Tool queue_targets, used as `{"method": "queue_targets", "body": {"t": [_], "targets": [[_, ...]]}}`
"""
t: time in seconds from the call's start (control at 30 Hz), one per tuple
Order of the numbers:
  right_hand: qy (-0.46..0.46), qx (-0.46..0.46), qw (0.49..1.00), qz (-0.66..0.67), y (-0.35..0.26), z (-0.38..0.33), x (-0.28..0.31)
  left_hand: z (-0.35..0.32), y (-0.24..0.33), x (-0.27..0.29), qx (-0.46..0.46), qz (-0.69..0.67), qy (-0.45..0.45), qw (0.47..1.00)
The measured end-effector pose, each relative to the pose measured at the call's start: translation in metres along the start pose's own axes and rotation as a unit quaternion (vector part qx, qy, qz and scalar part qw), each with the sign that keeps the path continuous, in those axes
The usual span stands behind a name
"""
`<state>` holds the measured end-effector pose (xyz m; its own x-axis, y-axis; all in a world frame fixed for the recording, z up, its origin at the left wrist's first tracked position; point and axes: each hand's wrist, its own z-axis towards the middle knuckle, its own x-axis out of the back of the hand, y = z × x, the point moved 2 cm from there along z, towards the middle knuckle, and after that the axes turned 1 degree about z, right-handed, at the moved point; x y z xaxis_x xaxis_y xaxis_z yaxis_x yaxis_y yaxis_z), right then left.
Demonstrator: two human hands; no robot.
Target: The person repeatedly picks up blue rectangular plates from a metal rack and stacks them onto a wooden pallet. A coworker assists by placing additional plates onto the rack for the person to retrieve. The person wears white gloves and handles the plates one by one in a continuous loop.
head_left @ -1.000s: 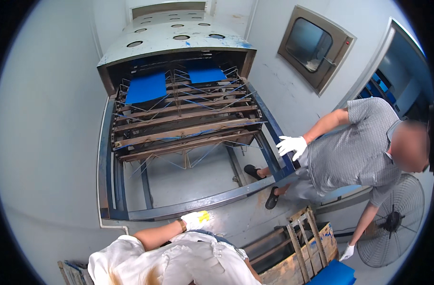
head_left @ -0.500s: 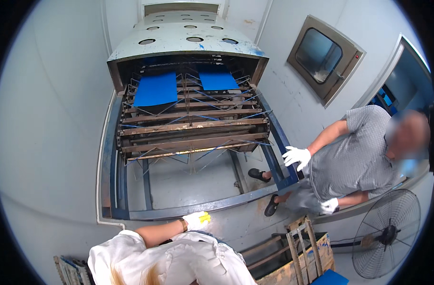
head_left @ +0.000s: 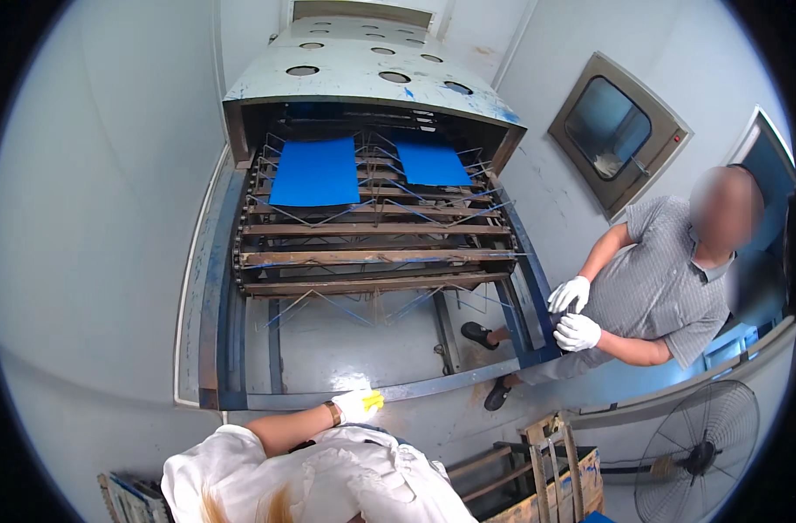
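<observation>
My left hand (head_left: 356, 406), in a white glove with yellow fingers, lies in front of my body, just by the near bar of a blue metal frame (head_left: 433, 386). Its fingers look loosely extended, with nothing visible in them; whether it touches the bar I cannot tell. My right hand is out of view. Beyond the frame is a conveyor rack (head_left: 376, 259) with slats and thin wire supports. Two flat blue panels lie on those wires at the hood's mouth: the left panel (head_left: 317, 172) and the right panel (head_left: 433, 160).
A pale hood (head_left: 350, 83) with round holes covers the rack's far end. At the frame's right corner stands a co-worker (head_left: 651, 279) in white gloves. A large fan (head_left: 699, 455) and a worn wooden crate (head_left: 581, 479) are at lower right. A metal-framed window (head_left: 612, 126) hangs on the wall.
The view has turned slightly. The co-worker's hands have come together by the frame's corner. The rack and blue panels have shifted slightly toward me. My left hand stays in place.
</observation>
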<state>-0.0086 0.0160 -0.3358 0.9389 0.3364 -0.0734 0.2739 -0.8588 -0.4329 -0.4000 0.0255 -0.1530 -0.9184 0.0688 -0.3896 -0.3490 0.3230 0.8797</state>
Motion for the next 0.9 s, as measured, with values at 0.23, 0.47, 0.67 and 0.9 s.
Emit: {"method": "queue_targets", "body": {"t": [0.23, 0.47, 0.67, 0.9], "targets": [[-0.034, 0.244, 0.669, -0.702, -0.121, -0.075, -0.089, -0.015, 0.017, 0.037, -0.035, 0.215, 0.016, 0.976], [-0.050, 0.154, 0.662, -0.732, -0.163, -0.063, -0.134, -0.042, 0.101, 0.065, -0.054, 0.660, 0.036, 0.748], [-0.136, 0.329, 0.808, -0.469, -0.332, -0.116, -0.246, -0.053, 0.144, 0.091, 0.139, 0.346, 0.123, 0.920], [-0.430, 0.175, 0.886, -0.006, -0.504, -0.195, -0.476, -0.040, 0.041, 0.139, 0.075, -0.561, 0.274, 0.777]]}}
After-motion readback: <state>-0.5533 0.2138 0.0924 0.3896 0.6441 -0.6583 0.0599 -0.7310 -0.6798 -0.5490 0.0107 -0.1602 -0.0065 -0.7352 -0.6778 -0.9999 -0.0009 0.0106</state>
